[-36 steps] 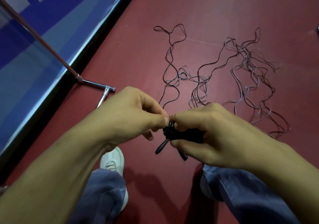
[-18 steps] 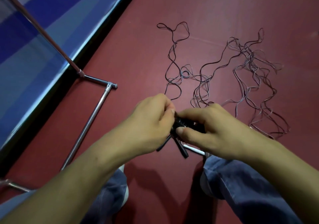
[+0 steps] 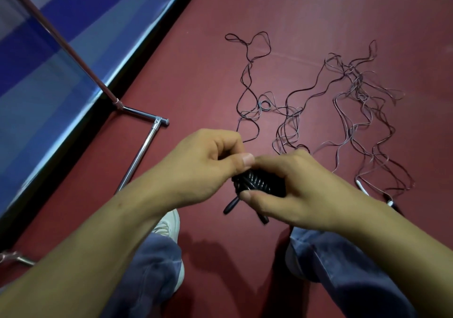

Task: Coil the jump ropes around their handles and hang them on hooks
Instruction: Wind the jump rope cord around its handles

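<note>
One coil in right hand, rack leftward

Indoor sports hall or gym, viewed from head height looking down. The smooth dark-red floor carries a faint line and is bordered by a black strip and a blue panel banded in paler blue; this may be a court barrier, though the view is too blurred to confirm it. Thin jump ropes lie loose near a chrome tube rack.
</note>
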A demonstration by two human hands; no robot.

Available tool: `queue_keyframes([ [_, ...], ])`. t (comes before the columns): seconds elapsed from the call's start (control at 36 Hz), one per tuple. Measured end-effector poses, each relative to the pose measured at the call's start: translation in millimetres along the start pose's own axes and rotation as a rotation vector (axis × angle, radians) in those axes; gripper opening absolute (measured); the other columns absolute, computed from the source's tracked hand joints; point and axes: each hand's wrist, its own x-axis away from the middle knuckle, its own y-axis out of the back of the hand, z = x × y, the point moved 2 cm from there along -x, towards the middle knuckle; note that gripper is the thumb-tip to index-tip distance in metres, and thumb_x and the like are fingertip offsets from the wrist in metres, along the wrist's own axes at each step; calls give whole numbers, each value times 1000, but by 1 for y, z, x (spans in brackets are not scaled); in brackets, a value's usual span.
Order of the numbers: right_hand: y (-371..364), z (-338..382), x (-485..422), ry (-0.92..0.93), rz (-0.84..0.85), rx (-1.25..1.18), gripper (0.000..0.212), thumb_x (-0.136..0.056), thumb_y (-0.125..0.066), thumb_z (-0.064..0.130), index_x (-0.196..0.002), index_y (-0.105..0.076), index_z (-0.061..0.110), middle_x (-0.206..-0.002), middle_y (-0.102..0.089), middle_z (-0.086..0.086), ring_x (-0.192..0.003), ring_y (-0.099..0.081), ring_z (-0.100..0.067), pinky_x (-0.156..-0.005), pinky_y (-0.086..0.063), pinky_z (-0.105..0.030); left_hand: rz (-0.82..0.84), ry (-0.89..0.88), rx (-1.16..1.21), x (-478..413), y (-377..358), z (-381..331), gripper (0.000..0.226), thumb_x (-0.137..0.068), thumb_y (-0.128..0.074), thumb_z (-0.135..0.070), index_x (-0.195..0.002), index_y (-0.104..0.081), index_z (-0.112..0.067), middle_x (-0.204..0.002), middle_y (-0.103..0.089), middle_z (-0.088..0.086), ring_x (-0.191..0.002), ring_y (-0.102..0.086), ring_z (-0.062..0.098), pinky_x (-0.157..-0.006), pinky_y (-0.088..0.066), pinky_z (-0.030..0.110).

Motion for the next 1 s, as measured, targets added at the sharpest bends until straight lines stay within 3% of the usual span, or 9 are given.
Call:
queue_keyframes([
  [0.06,-1,1,-4,-25,-23,-17,15,-91,-58,44,-87,-59,30,-57,-55,11,-52,-53,-12,-50,-36,-18,-95,-4,25,-4,-1,2,29,-83,-61,-43,-72,-63,-17,-70,-60,17,-62,-47,18,-66,-46,48],
  [0.14,-5,-1,-8,-85,-23,-58,34,-91,-47,53,-86,-61,22,-57,-51,4,-50,-49,-15,-49,-38,-27,-189,21,97,-7,-3,7,28,-82,-62,-42,-73,-64,-15,-66,-61,10,-62,-47,19,-67,-47,48],
  [0.28,-13,1,-10,-137,-29,-112,45,-91,-39,59,-89,-64,22,-58,-56,2,-51,-54,-15,-52,-46,-41,-249,53,243,-10,-3,12,25,-80,-65,-38,-70,-64,-16,-64,-58,7,-61,-47,20,-66,-43,41],
  [0.53,-16,6,-13,-117,-67,-162,39,-98,-31,54,-90,-60,30,-68,-64,5,-62,-61,-15,-59,-48,-35,-322,2,288,-12,0,8,21,-81,-66,-34,-64,-64,-21,-60,-57,1,-58,-46,17,-63,-41,36],
  [0.61,-10,8,-15,-94,-65,-177,34,-97,-35,56,-94,-60,34,-73,-67,5,-61,-61,-14,-58,-48,-31,-255,-49,284,-11,10,0,22,-85,-68,-32,-67,-66,-18,-63,-56,10,-59,-45,19,-62,-39,36],
  [0.72,-1,18,-21,-53,-85,-257,36,-90,-51,61,-102,-62,29,-71,-60,2,-60,-53,-14,-58,-47,-39,-248,-120,310,-3,25,-15,24,-96,-67,-13,-75,-64,-2,-65,-55,16,-57,-44,16,-55,-39,24],
  [0.83,3,41,-32,-9,-127,-243,47,-81,-58,66,-109,-62,28,-80,-64,3,-66,-57,-11,-61,-50,-38,-316,-137,261,15,48,-28,23,-95,-66,-16,-79,-65,1,-71,-54,32,-61,-44,23,-57,-39,32],
  [0.92,5,73,-43,12,-130,-265,45,-87,-58,63,-121,-57,34,-82,-65,8,-65,-59,-6,-62,-53,-36,-355,-121,144,39,81,-50,20,-95,-68,-19,-81,-69,-6,-69,-60,19,-62,-47,24,-61,-42,35],
  [1.0,10,115,-60,70,-136,-311,27,-93,-63,52,-112,-57,34,-80,-63,7,-68,-61,-11,-67,-56,-45,-412,-142,21,69,121,-79,19,-95,-70,-24,-79,-72,-14,-69,-65,11,-62,-51,21,-62,-45,35],
])
